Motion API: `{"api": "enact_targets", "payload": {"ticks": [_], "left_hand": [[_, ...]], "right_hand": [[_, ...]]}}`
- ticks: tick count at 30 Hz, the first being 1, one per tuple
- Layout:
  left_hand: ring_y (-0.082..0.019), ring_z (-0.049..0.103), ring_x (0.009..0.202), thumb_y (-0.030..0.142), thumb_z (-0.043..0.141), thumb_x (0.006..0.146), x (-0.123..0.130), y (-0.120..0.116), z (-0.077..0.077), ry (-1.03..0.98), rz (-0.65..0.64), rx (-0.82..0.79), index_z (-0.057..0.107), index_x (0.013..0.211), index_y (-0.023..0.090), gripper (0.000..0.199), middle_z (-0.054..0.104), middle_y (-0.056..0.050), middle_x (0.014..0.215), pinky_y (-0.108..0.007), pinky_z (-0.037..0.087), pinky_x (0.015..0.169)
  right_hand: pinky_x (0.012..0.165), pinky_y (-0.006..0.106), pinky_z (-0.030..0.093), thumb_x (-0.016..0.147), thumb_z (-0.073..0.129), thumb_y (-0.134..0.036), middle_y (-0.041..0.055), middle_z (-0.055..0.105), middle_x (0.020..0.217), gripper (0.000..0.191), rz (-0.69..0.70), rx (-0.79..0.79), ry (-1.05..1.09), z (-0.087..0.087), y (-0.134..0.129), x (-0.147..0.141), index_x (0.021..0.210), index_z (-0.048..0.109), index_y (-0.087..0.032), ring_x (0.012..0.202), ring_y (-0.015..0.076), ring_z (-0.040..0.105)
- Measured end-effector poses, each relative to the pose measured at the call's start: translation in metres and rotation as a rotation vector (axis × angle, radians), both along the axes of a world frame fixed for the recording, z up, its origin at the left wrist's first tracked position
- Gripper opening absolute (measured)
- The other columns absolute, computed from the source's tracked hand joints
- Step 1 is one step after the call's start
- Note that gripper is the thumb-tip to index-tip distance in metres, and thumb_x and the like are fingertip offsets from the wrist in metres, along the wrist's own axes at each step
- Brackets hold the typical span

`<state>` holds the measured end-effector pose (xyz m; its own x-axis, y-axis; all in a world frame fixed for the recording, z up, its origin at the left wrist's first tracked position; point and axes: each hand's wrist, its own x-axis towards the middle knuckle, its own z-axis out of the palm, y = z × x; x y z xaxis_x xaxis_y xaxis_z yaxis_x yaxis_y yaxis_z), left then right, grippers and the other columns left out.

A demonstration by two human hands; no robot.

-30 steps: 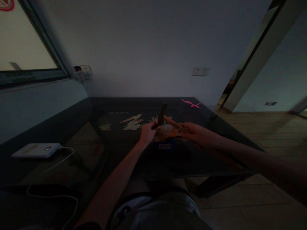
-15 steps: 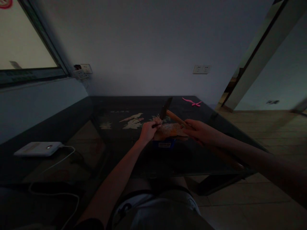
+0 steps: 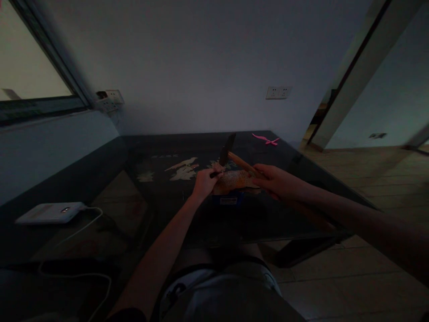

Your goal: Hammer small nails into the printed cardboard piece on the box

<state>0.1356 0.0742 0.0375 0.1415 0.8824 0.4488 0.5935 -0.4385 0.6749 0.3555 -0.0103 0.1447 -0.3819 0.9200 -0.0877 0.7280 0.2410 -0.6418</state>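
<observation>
My right hand (image 3: 275, 180) is wrapped round the wooden handle of a hammer (image 3: 241, 163). The dark hammer head points up and away, just above my left hand. My left hand (image 3: 203, 182) is closed in a pinch round a small dark thing (image 3: 213, 174) too dim to identify. Beneath and between both hands lies a brown, speckled, rough-edged piece (image 3: 233, 180), its kind unclear. It rests on a blue box (image 3: 228, 199) with a pale label, and my left fingers touch its left end.
A dark glossy table (image 3: 161, 214) with a bird-and-flower picture stands against the wall. A pink ribbon-like strip (image 3: 267, 140) lies at its far right corner. On the left is a white power bank (image 3: 50, 213) with a white cable (image 3: 100, 210).
The camera view has shifted a little. Both hands and the hammer keep nearly the same pose over the brown piece.
</observation>
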Motion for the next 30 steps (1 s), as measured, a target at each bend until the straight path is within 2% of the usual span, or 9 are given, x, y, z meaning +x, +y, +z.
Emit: {"api": "enact_targets", "payload": {"ticks": [5,10,17,22,27,30], "left_hand": [[-0.021,0.068,0.080,0.022,0.063,0.081,-0.0004,0.0009,-0.0007,0.010,-0.001,-0.013,0.073,0.088,0.017,0.013,0.074,-0.005,0.087,-0.029,0.050,0.074],[-0.019,0.068,0.082,0.020,0.064,0.080,0.0001,0.0030,-0.0026,-0.067,-0.033,0.010,0.071,0.089,0.017,0.012,0.074,-0.005,0.089,-0.029,0.051,0.075],[-0.017,0.069,0.083,0.011,0.067,0.074,0.0012,0.0038,-0.0044,-0.174,-0.055,-0.009,0.063,0.102,0.017,0.028,0.073,-0.004,0.087,-0.030,0.053,0.079],[-0.017,0.068,0.083,0.012,0.066,0.076,0.0018,0.0043,-0.0048,-0.184,-0.048,-0.023,0.063,0.099,0.017,0.024,0.072,-0.004,0.088,-0.029,0.053,0.077],[-0.017,0.068,0.082,0.010,0.067,0.074,0.0023,0.0020,-0.0008,-0.146,-0.043,-0.023,0.063,0.100,0.017,0.027,0.072,-0.004,0.086,-0.029,0.053,0.077],[-0.016,0.068,0.083,0.011,0.067,0.075,0.0027,0.0011,0.0002,-0.141,-0.032,-0.021,0.063,0.101,0.017,0.027,0.072,-0.004,0.086,-0.030,0.053,0.079]], "right_hand": [[0.034,0.019,0.035,0.086,0.047,-0.030,-0.0049,0.049,0.059,0.020,0.014,0.022,-0.078,-0.0028,-0.0017,-0.0017,0.100,0.052,-0.017,0.038,0.0091,0.048],[0.032,0.020,0.032,0.087,0.045,-0.030,-0.0066,0.046,0.055,0.014,-0.033,0.028,-0.041,0.0033,-0.0032,-0.0022,0.093,0.050,-0.018,0.034,0.0081,0.043],[0.033,0.018,0.033,0.086,0.047,-0.027,-0.0039,0.052,0.060,0.023,0.003,0.045,-0.103,-0.0054,-0.0001,-0.0021,0.106,0.054,-0.016,0.037,0.0084,0.048],[0.034,0.019,0.031,0.088,0.047,-0.034,-0.0043,0.052,0.058,0.021,-0.003,0.115,-0.128,-0.0029,0.0010,0.0000,0.096,0.055,-0.017,0.036,0.0085,0.049],[0.036,0.019,0.032,0.087,0.048,-0.025,-0.0029,0.055,0.064,0.018,0.043,0.078,-0.132,-0.0054,0.0007,-0.0028,0.101,0.055,-0.016,0.038,0.0072,0.048],[0.037,0.019,0.032,0.088,0.048,-0.029,-0.0043,0.053,0.059,0.019,0.031,0.125,-0.139,-0.0033,0.0009,-0.0026,0.100,0.056,-0.016,0.038,0.0074,0.048]]}}
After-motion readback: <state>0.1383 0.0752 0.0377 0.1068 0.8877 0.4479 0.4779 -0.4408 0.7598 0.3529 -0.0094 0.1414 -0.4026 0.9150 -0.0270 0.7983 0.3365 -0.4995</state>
